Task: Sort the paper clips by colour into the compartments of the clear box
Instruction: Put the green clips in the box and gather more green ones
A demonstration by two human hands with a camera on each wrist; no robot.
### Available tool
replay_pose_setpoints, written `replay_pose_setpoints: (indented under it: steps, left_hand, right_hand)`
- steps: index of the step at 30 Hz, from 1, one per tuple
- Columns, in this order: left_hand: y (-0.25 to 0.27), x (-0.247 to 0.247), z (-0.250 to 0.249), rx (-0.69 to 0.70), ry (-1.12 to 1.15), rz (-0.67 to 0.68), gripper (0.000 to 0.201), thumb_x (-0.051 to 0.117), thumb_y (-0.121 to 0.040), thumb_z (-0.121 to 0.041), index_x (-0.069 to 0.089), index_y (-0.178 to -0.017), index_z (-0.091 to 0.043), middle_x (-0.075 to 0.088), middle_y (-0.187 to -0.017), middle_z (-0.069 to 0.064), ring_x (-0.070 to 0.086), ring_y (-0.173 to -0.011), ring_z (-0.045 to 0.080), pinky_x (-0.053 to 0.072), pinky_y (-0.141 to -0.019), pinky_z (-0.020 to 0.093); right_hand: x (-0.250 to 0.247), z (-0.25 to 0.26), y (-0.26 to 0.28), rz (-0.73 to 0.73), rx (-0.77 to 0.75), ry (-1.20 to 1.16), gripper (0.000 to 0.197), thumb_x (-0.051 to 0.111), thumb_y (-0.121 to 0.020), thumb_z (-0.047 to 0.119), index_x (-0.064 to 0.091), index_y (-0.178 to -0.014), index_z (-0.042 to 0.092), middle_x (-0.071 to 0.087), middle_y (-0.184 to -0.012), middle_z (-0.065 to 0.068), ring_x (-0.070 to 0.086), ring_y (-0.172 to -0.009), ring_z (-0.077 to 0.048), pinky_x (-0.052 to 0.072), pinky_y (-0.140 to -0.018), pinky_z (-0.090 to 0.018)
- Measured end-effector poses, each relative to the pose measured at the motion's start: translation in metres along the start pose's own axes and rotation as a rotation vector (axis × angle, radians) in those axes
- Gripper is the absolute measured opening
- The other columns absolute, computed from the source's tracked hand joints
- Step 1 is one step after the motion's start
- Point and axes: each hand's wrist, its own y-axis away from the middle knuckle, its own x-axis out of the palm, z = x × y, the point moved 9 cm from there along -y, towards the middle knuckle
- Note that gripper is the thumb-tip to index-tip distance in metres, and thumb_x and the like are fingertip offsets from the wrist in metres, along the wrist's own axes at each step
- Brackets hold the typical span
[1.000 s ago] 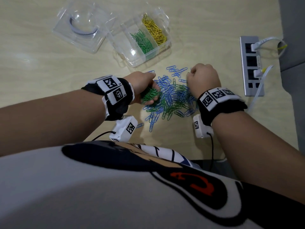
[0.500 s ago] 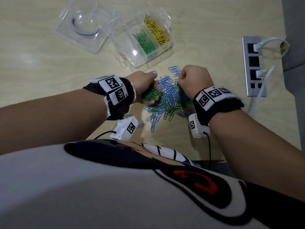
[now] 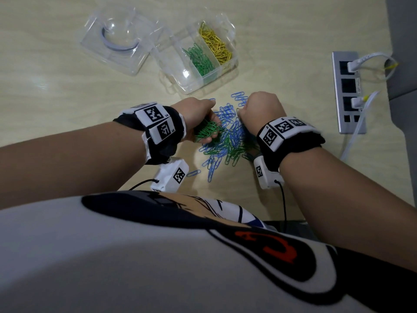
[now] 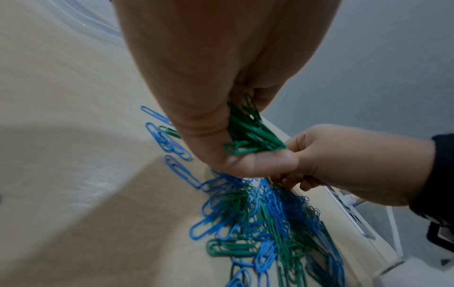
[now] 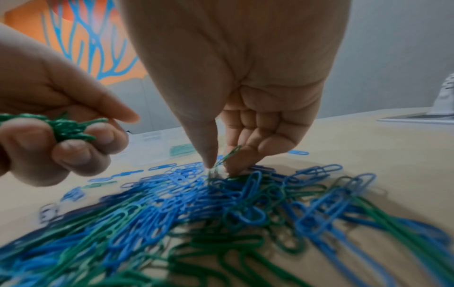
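At frame centre we see the left hand [image 3: 195,114] clutching a green clip bundle [image 3: 206,131]; the right hand [image 5: 236,108] pinches 1 green clip [image 5: 229,155] above the mixed pile [image 3: 228,141], below the clear box [image 3: 180,73].

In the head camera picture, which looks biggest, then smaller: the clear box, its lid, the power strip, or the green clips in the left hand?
1. Clear box and its lid: too alike to rank.
2. Power strip.
3. Green clips in the left hand, smallest.
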Motion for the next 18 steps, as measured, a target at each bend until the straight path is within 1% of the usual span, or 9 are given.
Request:
replay_pose_setpoints:
  steps: [2, 3, 5, 7, 10, 12, 14, 15, 18]
  left_hand:
    - [0.000, 0.000, 0.001, -0.002, 0.000, 0.000, 0.054, 0.028, -0.102, -0.045, 0.057, -0.076, -0.007, 0.058, -0.056, 0.010, 0.054, -0.043, 0.019, 0.049, -0.047, 0.019]
    - [0.000, 0.000, 0.001, -0.004, 0.000, -0.001, 0.054, 0.028, -0.102, -0.045, 0.056, -0.076, -0.007, 0.058, -0.056, 0.010, 0.054, -0.042, 0.018, 0.049, -0.047, 0.018]
    - [0.000, 0.000, 0.001, -0.005, -0.001, -0.003, 0.053, 0.028, -0.102, -0.045, 0.056, -0.076, -0.007, 0.058, -0.055, 0.010, 0.055, -0.041, 0.018, 0.049, -0.046, 0.018]
    - [0.001, 0.000, 0.001, -0.002, 0.004, -0.005, 0.053, 0.028, -0.102, -0.044, 0.056, -0.075, -0.007, 0.058, -0.054, 0.010, 0.054, -0.041, 0.018, 0.049, -0.046, 0.018]
    - [0.002, -0.002, -0.001, 0.006, 0.009, -0.012, 0.053, 0.029, -0.102, -0.042, 0.056, -0.073, -0.007, 0.058, -0.051, 0.009, 0.053, -0.046, 0.020, 0.049, -0.047, 0.019]
    - [0.002, -0.003, -0.001, 0.005, 0.017, -0.013, 0.053, 0.029, -0.102, -0.043, 0.056, -0.072, -0.007, 0.058, -0.051, 0.009, 0.053, -0.049, 0.021, 0.049, -0.048, 0.019]
    - [0.001, -0.004, 0.000, 0.003, 0.025, -0.016, 0.053, 0.029, -0.102, -0.043, 0.056, -0.073, -0.007, 0.059, -0.051, 0.009, 0.054, -0.050, 0.021, 0.049, -0.050, 0.020]
    - [0.000, -0.004, 0.000, 0.004, 0.028, -0.025, 0.053, 0.029, -0.101, -0.043, 0.056, -0.073, -0.007, 0.059, -0.051, 0.009, 0.054, -0.050, 0.021, 0.049, -0.050, 0.020]
    - [-0.001, -0.005, -0.002, 0.031, 0.060, -0.076, 0.041, 0.037, -0.100, -0.038, 0.056, -0.079, -0.008, 0.060, -0.059, 0.011, 0.057, -0.051, 0.021, 0.051, -0.048, 0.022]
  right_hand:
    - [0.002, 0.001, 0.002, -0.003, 0.006, 0.001, 0.021, 0.060, -0.090, 0.027, 0.065, -0.086, 0.007, 0.063, -0.088, -0.013, 0.059, -0.088, -0.030, 0.037, -0.065, -0.027]
    - [0.005, 0.003, 0.002, 0.003, 0.002, 0.005, 0.018, 0.059, -0.090, 0.024, 0.063, -0.083, 0.007, 0.060, -0.085, -0.012, 0.060, -0.091, -0.030, 0.036, -0.064, -0.027]
    - [0.008, 0.004, 0.001, 0.027, -0.002, 0.013, 0.020, 0.056, -0.089, 0.017, 0.053, -0.071, 0.009, 0.052, -0.078, -0.010, 0.060, -0.089, -0.030, 0.035, -0.063, -0.027]
    - [0.010, 0.006, 0.001, 0.065, -0.025, 0.032, 0.025, 0.056, -0.089, 0.018, 0.046, -0.068, 0.010, 0.053, -0.081, -0.010, 0.057, -0.089, -0.031, 0.034, -0.066, -0.027]
    - [0.007, 0.005, 0.002, 0.068, -0.037, -0.013, 0.014, 0.055, -0.087, 0.020, 0.060, -0.083, 0.008, 0.064, -0.095, -0.012, 0.059, -0.093, -0.030, 0.039, -0.068, -0.028]
    - [-0.003, 0.004, 0.006, 0.001, -0.031, -0.072, 0.015, 0.056, -0.086, 0.022, 0.065, -0.091, 0.012, 0.066, -0.097, -0.009, 0.061, -0.096, -0.030, 0.044, -0.072, -0.029]
    - [-0.016, 0.009, 0.015, -0.073, -0.049, -0.194, 0.008, 0.059, -0.082, 0.024, 0.063, -0.083, 0.018, 0.068, -0.091, -0.003, 0.061, -0.091, -0.025, 0.047, -0.073, -0.029]
    - [-0.020, 0.015, 0.020, -0.071, -0.083, -0.273, 0.005, 0.061, -0.080, 0.025, 0.062, -0.079, 0.020, 0.068, -0.086, -0.001, 0.062, -0.087, -0.022, 0.049, -0.073, -0.029]
    - [-0.017, 0.046, 0.042, 0.059, -0.237, -0.403, 0.006, 0.070, -0.076, 0.024, 0.065, -0.077, 0.021, 0.063, -0.074, 0.005, 0.061, -0.077, -0.015, 0.050, -0.074, -0.030]
